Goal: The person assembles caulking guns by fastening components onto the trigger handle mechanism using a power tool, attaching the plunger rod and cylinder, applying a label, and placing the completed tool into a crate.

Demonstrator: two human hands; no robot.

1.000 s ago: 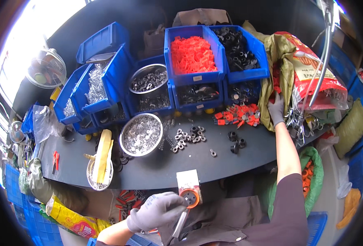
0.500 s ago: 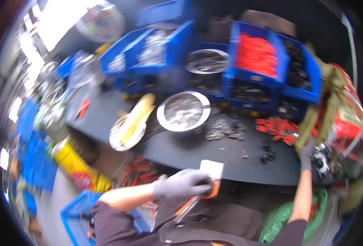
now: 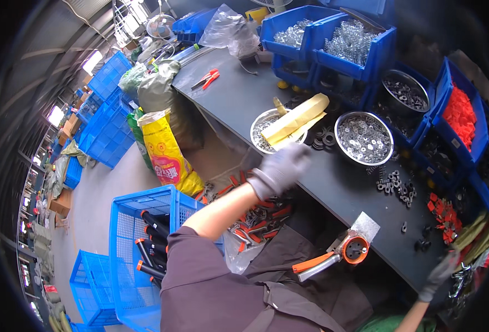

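Note:
My left hand (image 3: 280, 169), in a grey glove, hovers blurred over the near edge of the dark workbench (image 3: 333, 182), close to a metal dish (image 3: 266, 130) with a yellow paper packet across it. I see nothing in its fingers. An orange-handled plier-like tool (image 3: 338, 254) with a round orange head lies at the bench edge above my lap, touched by neither hand. My right hand (image 3: 440, 272), also gloved, reaches out at the lower right beside a heap of shiny metal parts (image 3: 465, 279); its grip is hidden.
Blue bins (image 3: 360, 44) of metal hardware and red plastic pieces (image 3: 460, 113) line the back of the bench. A steel bowl of washers (image 3: 364, 138) and loose black rings (image 3: 396, 182) sit mid-bench. A blue crate (image 3: 139, 238) of orange-and-black tools and a yellow sack (image 3: 164, 152) stand on the floor to my left.
My head has swung left, bringing the floor and crates into view. My left hand has let go of the orange-handled tool and lifted toward the dish.

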